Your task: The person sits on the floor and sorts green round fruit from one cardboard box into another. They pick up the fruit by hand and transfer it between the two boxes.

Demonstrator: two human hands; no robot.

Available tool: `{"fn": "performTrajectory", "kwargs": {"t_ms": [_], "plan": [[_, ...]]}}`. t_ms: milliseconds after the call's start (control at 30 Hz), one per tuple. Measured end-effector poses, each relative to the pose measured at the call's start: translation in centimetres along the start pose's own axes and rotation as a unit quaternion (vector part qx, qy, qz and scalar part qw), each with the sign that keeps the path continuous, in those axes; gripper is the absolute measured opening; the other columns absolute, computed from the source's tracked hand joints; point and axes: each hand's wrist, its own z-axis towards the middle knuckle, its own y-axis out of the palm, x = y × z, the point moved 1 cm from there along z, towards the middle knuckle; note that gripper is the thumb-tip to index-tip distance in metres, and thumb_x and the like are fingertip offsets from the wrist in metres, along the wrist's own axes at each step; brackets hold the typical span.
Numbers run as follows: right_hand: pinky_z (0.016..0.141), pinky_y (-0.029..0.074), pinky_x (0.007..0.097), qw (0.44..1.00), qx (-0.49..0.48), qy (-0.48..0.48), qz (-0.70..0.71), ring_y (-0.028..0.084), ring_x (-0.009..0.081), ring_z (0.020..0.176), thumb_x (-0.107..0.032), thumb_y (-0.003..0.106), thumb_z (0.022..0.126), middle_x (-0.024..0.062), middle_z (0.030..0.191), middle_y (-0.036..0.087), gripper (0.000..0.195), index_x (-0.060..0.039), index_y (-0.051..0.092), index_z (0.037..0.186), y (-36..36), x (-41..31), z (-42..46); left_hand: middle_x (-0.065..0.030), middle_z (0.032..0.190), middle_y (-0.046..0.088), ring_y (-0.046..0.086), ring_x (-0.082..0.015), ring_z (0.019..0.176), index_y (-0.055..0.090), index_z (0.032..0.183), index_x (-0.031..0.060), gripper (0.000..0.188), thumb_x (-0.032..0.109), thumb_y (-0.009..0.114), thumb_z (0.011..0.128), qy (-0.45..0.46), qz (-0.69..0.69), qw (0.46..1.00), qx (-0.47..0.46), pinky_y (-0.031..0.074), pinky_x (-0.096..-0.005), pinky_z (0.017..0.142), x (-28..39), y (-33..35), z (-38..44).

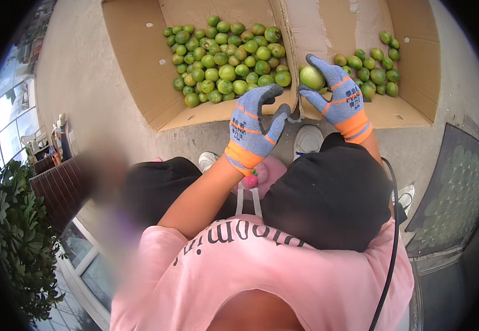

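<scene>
My right hand point(345, 97), in a blue-grey work glove with an orange cuff, holds a large pale green tomato point(311, 77) between thumb and fingers, just inside the right cardboard box point(415, 62). My left hand point(250, 124), gloved alike, is at the near wall of the left cardboard box point(134, 53), fingers curved and apart with nothing between them. Many green tomatoes point(227, 72), some tinged brown, cover the floor of the left box. Fewer, smaller green tomatoes point(377, 76) lie toward the right side of the right box, partly hidden by my right hand.
The boxes stand side by side on concrete point(78, 74), their walls meeting in the middle. My knees and white shoes point(308, 140) are close before them. A black cable point(392, 265) runs down my right side. A dark mat point(450, 190) lies at right, a leafy plant point(16, 240) at left.
</scene>
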Motion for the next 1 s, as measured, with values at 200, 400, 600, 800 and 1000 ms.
{"fn": "performTrajectory", "kwargs": {"t_ms": [200, 400, 600, 800, 1000], "plan": [[0.075, 0.048, 0.0425, 0.996, -0.051, 0.061, -0.032, 0.061, 0.0312, 0.086, -0.045, 0.070, 0.076, 0.0138, 0.099, 0.062, 0.060, -0.0169, 0.052, 0.126, 1.2, 0.4, -0.5, -0.0146, 0.127, 0.051, 0.046, -0.0324, 0.118, 0.048, 0.130, 0.0105, 0.057, 0.042, 0.061, 0.083, -0.114, 0.347, 0.886, -0.285, 0.032, -0.0451, 0.101, -3.0, -2.2, -2.1], [0.078, 0.049, 0.0415, 0.996, -0.061, 0.069, 0.014, 0.061, 0.0306, 0.089, -0.041, 0.071, 0.076, 0.0140, 0.105, 0.063, 0.060, -0.0149, 0.052, 0.127, 1.0, 0.6, -1.2, -0.0123, 0.126, 0.053, 0.050, -0.0304, 0.115, 0.051, 0.128, 0.0185, 0.048, 0.040, 0.059, 0.085, -0.158, 0.351, 0.868, -0.313, 0.038, -0.0422, 0.097, -2.7, -2.0, -1.8], [0.089, 0.046, 0.0412, 0.981, -0.065, 0.181, 0.032, 0.056, 0.0350, 0.106, -0.039, 0.069, 0.080, 0.0190, 0.118, 0.057, 0.059, -0.0118, 0.050, 0.129, 1.1, 1.4, -1.6, -0.0116, 0.118, 0.058, 0.055, -0.0297, 0.107, 0.054, 0.126, 0.0201, 0.044, 0.041, 0.056, 0.087, -0.154, 0.380, 0.865, -0.288, 0.039, -0.0420, 0.095, -2.8, -1.4, -1.9], [0.095, 0.042, 0.0426, 0.970, -0.072, 0.233, -0.020, 0.052, 0.0358, 0.113, -0.042, 0.065, 0.082, 0.0197, 0.122, 0.055, 0.059, -0.0126, 0.049, 0.130, 0.5, 1.8, -1.7, -0.0114, 0.112, 0.060, 0.057, -0.0291, 0.103, 0.054, 0.125, 0.0204, 0.046, 0.045, 0.056, 0.086, -0.146, 0.380, 0.865, -0.294, 0.041, -0.0415, 0.090, -2.6, -1.8, -1.4], [0.097, 0.040, 0.0422, 0.951, -0.138, 0.267, -0.077, 0.050, 0.0354, 0.117, -0.048, 0.062, 0.082, 0.0194, 0.127, 0.053, 0.062, -0.0132, 0.047, 0.131, 0.4, 1.7, -1.8, -0.0101, 0.108, 0.062, 0.058, -0.0272, 0.102, 0.057, 0.121, 0.0195, 0.046, 0.049, 0.056, 0.085, -0.131, 0.353, 0.889, -0.261, 0.042, -0.0400, 0.090, -2.9, -1.8, -2.2]]}}
